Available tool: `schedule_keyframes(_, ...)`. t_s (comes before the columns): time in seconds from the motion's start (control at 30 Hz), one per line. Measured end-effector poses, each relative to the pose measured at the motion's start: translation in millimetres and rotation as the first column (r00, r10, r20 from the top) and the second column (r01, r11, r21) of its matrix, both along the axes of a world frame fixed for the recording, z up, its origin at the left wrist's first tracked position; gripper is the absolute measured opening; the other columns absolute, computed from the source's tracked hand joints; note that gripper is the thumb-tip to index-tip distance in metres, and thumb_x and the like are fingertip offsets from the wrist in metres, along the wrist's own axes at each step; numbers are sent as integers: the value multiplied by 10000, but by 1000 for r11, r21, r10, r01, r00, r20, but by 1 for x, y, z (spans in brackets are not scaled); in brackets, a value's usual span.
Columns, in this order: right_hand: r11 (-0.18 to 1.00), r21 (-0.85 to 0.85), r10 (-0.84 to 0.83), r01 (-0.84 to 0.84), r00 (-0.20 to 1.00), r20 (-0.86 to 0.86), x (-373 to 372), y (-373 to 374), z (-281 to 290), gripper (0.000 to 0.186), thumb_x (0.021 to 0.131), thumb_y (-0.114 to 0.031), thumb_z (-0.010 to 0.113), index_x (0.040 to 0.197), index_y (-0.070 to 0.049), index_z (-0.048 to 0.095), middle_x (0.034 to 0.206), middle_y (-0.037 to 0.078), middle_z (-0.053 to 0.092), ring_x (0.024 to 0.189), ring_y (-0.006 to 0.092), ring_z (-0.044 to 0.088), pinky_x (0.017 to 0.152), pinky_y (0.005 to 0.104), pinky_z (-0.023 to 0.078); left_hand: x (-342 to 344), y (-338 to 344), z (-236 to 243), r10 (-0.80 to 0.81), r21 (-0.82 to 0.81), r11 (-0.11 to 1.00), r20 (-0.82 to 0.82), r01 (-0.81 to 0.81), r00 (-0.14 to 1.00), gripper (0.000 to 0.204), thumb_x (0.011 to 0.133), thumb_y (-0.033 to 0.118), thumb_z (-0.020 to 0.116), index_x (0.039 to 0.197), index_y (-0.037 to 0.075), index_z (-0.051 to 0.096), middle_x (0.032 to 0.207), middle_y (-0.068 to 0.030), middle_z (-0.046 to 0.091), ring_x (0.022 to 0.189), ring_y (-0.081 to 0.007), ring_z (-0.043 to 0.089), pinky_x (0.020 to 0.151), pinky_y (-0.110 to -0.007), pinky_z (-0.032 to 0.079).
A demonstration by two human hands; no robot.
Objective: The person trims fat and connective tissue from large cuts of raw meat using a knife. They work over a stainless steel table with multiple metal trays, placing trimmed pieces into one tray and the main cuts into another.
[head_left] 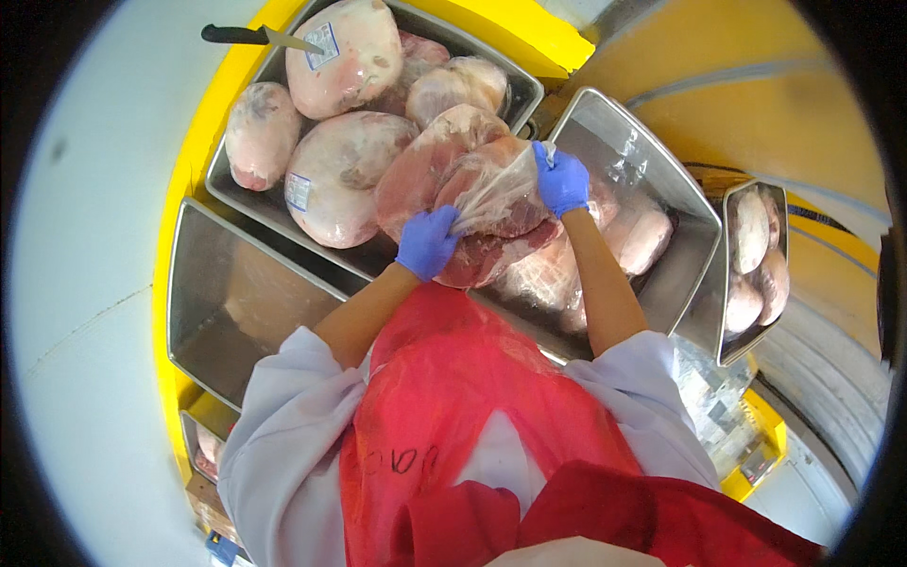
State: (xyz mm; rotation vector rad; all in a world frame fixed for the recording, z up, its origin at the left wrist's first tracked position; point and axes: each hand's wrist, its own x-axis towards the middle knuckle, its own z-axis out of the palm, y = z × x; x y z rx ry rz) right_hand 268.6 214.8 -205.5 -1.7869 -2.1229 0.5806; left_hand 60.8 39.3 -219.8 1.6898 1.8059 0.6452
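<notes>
A big piece of raw red meat (406,184) rests across the edges of two metal bins in front of me. Clear plastic film (496,194) lies over part of it, pulled taut and creased between my two blue-gloved hands. My left hand (427,244) is closed on the film at the near side of the meat. On its right side, my right hand (562,180) pinches the film, fingers bent together. Several large wrapped cuts of meat (351,175) lie in the bin just beyond, two with white labels.
A black-handled knife (248,36) lies at the far left bin's edge. To the right, a metal bin (694,222) holds wrapped pieces; farther right stands a smaller bin (723,326) with more meat. An open metal bin (222,312) is at left, beside a yellow rail (175,227).
</notes>
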Motion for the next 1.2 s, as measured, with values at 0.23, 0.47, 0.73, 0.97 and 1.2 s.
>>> schedule_keyframes(0.23,967,174,-113,184,929,-352,0,-13,-20,439,947,-344,590,673,-2,624,615,215,590,556,362,599,568,457,465,-13,-3,38,23,-20,1000,126,-20,992,433,822,266,707,1188,74,575,1113,-197,589,998,-385,577,857,-444,460)
schedule_keyframes(0.47,918,-229,-390,324,628,-674,-42,-55,5,358,987,-222,591,676,-46,607,600,-42,520,564,64,426,501,290,349,-40,50,23,38,152,987,98,-53,994,639,806,338,718,1357,86,516,1383,-216,478,1254,-394,464,1075,-462,349)
schedule_keyframes(0.73,871,-445,-479,209,559,-676,-33,-116,29,352,962,-236,616,680,-26,633,566,24,572,514,106,504,490,333,380,-27,81,-13,-225,424,887,54,181,973,168,815,203,673,946,98,664,1016,-106,644,1022,-340,566,928,-448,422)
schedule_keyframes(0.97,921,-367,-48,-131,896,-441,-43,-136,76,391,930,-290,636,666,-2,630,594,222,567,494,374,516,506,454,402,-18,42,-5,-108,354,933,101,66,989,61,858,140,618,832,85,610,829,-103,631,852,-342,564,799,-452,442)
schedule_keyframes(1.2,865,-394,122,-311,891,-437,-50,-132,82,396,951,-330,591,707,-20,613,649,207,583,547,391,521,538,467,398,-33,35,0,-188,84,980,119,179,975,151,866,158,636,982,62,637,914,-149,649,914,-368,589,774,-438,478)
